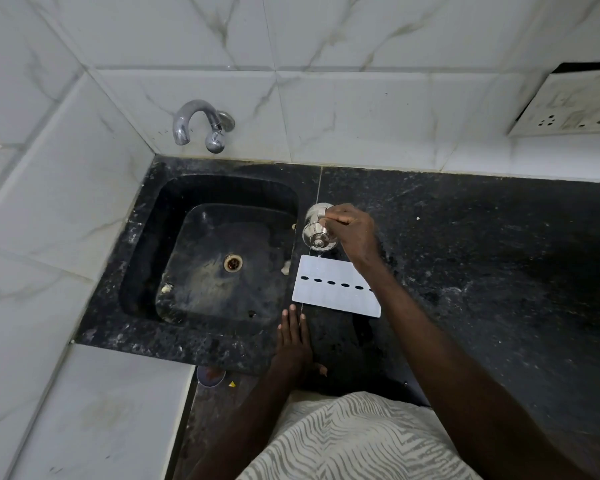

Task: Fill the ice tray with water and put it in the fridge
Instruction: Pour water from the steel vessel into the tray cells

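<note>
A white ice tray (333, 289) with a row of dark holes along its middle lies flat on the black stone counter (465, 244), just right of the sink. My right hand (352, 233) grips a small shiny steel pot (317, 228), tilted over the tray's far edge. A thin stream of water falls from the pot onto the tray. My left hand (293, 336) rests flat on the counter, fingers straight, just in front of the tray's near left corner.
A black stone sink (174, 237) with a drain sits left of the tray. A chrome tap (198, 124) juts from the tiled wall above it. A wall socket plate (568, 105) is at the far right. A white ledge lies at lower left.
</note>
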A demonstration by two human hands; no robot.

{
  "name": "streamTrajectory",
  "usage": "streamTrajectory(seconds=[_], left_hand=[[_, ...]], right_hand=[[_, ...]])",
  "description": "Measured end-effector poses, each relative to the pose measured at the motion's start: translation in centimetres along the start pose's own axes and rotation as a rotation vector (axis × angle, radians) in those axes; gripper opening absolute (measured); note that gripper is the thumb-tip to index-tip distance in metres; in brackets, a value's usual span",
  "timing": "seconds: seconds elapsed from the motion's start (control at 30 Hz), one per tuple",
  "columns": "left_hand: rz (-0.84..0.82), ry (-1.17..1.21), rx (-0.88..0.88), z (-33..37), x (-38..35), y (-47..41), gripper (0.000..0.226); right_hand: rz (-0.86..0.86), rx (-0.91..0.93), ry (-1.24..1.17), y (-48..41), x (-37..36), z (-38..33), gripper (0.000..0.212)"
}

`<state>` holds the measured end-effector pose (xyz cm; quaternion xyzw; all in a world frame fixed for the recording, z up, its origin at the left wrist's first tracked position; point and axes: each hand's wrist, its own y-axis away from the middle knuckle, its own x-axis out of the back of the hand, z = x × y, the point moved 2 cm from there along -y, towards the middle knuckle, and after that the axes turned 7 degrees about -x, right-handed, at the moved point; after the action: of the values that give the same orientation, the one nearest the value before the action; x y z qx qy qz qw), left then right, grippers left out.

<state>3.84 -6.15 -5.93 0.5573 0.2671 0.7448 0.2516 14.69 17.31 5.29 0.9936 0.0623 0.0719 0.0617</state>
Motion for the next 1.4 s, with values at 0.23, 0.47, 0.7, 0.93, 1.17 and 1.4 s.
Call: streamTrajectory(seconds=[0.23, 0.47, 0.7, 0.93, 1.17, 1.4], left_hand=[[-0.021, 0.003, 0.005, 0.0, 0.1, -0.1, 0.143], [0.002, -0.012, 0.004, 0.0, 0.0, -0.1, 0.144], [0.013, -0.015, -0.006, 0.1, 0.1, 0.1, 0.143], [0.018, -0.023, -0.006, 0.0, 0.0, 0.1, 0.143], [0.019, -0.033, -0.007, 0.1, 0.0, 0.3, 0.141], [-0.003, -0.025, 0.000, 0.2, 0.4, 0.3, 0.141]], right_hand=[[-0.004, -0.077, 0.044, -1.3, -0.9, 0.2, 0.010], [-0.059, -0.035, 0.078, -1.9, -2.3, -0.3, 0.010], [-0.084, 0.006, 0.017, -1.5, -3.3, -0.7, 0.013], [-0.077, 0.058, 0.042, -1.3, -3.2, -0.9, 0.014], [-0.053, 0.080, 0.037, -1.1, -2.9, -0.8, 0.015], [-0.054, 0.082, 0.040, -1.0, -2.8, -0.8, 0.015]])
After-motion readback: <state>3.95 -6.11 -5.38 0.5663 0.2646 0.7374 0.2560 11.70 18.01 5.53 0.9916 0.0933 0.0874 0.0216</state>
